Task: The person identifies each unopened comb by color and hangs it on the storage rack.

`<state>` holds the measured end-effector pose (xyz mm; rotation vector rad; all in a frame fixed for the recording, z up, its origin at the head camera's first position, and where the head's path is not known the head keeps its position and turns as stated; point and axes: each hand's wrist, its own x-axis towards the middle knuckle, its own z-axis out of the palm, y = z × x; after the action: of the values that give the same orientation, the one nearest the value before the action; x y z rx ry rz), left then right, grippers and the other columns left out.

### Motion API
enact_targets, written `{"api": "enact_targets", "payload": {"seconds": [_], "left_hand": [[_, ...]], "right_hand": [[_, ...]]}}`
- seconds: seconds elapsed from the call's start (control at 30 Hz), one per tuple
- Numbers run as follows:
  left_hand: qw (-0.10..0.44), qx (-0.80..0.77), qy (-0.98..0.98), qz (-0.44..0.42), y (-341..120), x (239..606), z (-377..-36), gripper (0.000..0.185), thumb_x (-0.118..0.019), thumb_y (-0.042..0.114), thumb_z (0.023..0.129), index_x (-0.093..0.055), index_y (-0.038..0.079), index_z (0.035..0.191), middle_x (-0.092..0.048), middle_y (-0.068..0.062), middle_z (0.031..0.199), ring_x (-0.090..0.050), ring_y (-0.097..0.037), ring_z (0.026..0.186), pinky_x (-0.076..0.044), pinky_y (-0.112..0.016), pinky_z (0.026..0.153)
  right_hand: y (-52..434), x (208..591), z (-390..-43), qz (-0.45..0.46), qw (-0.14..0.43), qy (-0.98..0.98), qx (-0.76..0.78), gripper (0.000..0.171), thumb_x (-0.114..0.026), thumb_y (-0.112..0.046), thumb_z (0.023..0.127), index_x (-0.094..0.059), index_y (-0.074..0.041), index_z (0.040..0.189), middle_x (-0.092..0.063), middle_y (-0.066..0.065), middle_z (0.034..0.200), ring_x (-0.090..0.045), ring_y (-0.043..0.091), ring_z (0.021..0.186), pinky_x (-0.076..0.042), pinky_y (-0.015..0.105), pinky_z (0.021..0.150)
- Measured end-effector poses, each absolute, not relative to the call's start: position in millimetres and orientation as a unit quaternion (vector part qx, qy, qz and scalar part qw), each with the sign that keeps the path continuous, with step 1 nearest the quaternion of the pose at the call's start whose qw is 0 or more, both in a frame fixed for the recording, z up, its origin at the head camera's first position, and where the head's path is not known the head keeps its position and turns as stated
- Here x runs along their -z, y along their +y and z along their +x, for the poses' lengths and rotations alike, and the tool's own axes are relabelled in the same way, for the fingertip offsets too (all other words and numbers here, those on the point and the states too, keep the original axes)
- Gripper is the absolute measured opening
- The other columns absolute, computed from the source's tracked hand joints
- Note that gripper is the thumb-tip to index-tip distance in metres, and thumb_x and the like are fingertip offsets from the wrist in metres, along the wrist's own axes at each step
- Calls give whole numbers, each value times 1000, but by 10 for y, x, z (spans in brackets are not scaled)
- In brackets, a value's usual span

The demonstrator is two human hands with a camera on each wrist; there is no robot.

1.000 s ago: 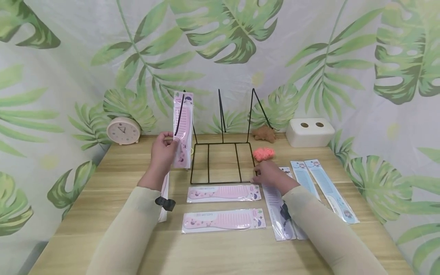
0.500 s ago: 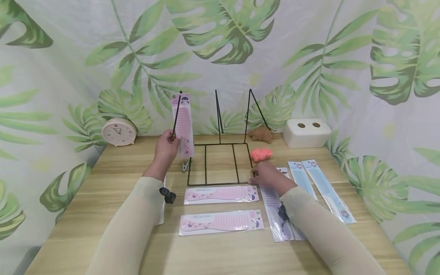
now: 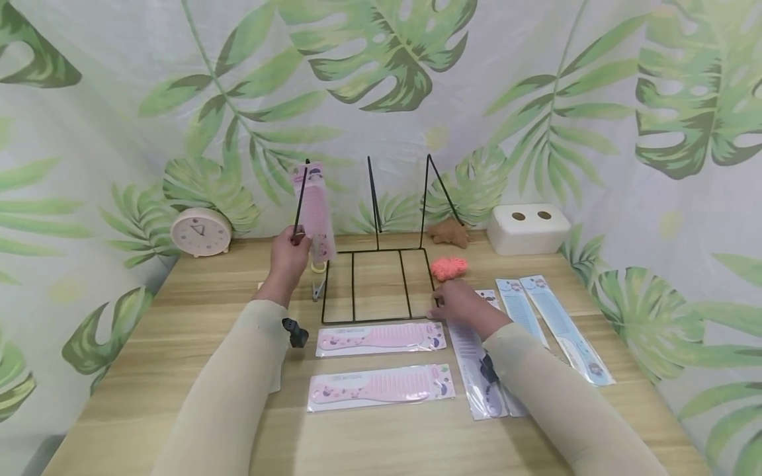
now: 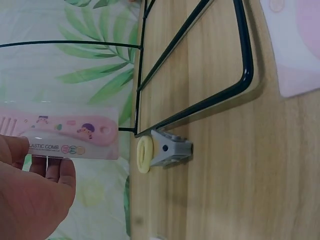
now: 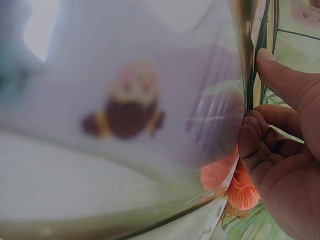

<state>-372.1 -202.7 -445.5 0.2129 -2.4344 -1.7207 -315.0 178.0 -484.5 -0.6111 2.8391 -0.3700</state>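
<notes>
My left hand (image 3: 290, 258) pinches a packaged pink plastic comb (image 3: 315, 211) near its side edge. The comb stands upright, slightly tilted, behind the left prong of a black wire rack (image 3: 352, 291), its lower end raised over the table. In the left wrist view, thumb and fingers grip the clear sleeve of the comb (image 4: 75, 131). My right hand (image 3: 461, 304) holds the rack's front right corner; thumb and fingertips close on the wire in the right wrist view. A purple comb package (image 5: 135, 105) fills much of that view, blurred.
Two packaged pink combs (image 3: 381, 338) lie before the rack. Purple combs (image 3: 476, 370) and blue combs (image 3: 565, 324) lie at right. A grey clip-like object with a yellow ring (image 4: 170, 150) sits beside the rack. Behind are a clock (image 3: 201, 231), coral yarn (image 3: 449, 268) and a white box (image 3: 528, 229).
My left hand has carried the pink comb backward and behind the rack's left prong, uncovering the grey object. My right hand keeps its hold on the rack corner. The head view has shifted slightly.
</notes>
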Motion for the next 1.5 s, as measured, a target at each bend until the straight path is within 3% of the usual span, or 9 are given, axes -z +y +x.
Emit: {"api": "enact_targets", "payload": {"seconds": [0.2,0.4,0.7,1.0,1.23,1.37,1.5], "left_hand": [[79,594,-797,81,-2022,4484,-3738,32,-56,20,114,-58,2,140,-59,-23,149,-56,-36,138,-49,-48,119],[84,584,-803,85,-2011,4495,-3752,34,-57,22,114,-58,2,142,-60,-23,144,-57,-34,132,-51,-45,114],[81,573,-811,86,-2024,4498,-3754,35,-57,25,115,-59,3,142,-59,-18,132,-56,-31,123,-50,-42,102],[70,554,-825,82,-2085,4482,-3712,44,-57,29,115,-56,1,149,-59,-23,148,-56,-36,141,-50,-50,118],[78,523,-845,72,-2297,4532,-3554,46,-60,28,112,-56,-1,148,-61,-23,148,-58,-38,141,-50,-51,119],[55,416,-906,57,-2475,4550,-3361,53,-61,28,111,-52,-5,151,-58,-29,151,-55,-46,142,-47,-58,120],[-9,311,-948,66,-2585,4567,-3109,69,-66,33,107,-43,-14,153,-51,-40,151,-50,-56,141,-43,-66,120]], "right_hand": [[1759,4842,-3146,-192,116,965,132,43,-85,-33,97,-79,-2,126,-76,5,99,-60,19,86,-57,43,88],[1773,4861,-3162,-203,106,965,129,30,-85,-34,97,-80,-5,107,-63,1,79,-54,18,76,-47,36,71],[1772,4859,-3167,-203,109,964,129,27,-85,-34,97,-78,-8,101,-57,-1,76,-51,18,74,-40,32,67],[1773,4862,-3155,-188,115,966,138,28,-85,-34,97,-80,-8,105,-59,-1,77,-52,18,75,-43,34,69],[1759,4884,-3173,-193,117,964,140,25,-85,-35,97,-77,-11,95,-55,-1,74,-51,17,73,-41,34,67],[1764,4885,-3177,-189,121,964,144,25,-85,-35,97,-77,-11,95,-56,-2,75,-52,17,74,-43,33,69],[1766,4871,-3163,-187,121,964,146,25,-86,-33,96,-76,-11,92,-54,-2,73,-51,17,72,-42,33,67]]}}
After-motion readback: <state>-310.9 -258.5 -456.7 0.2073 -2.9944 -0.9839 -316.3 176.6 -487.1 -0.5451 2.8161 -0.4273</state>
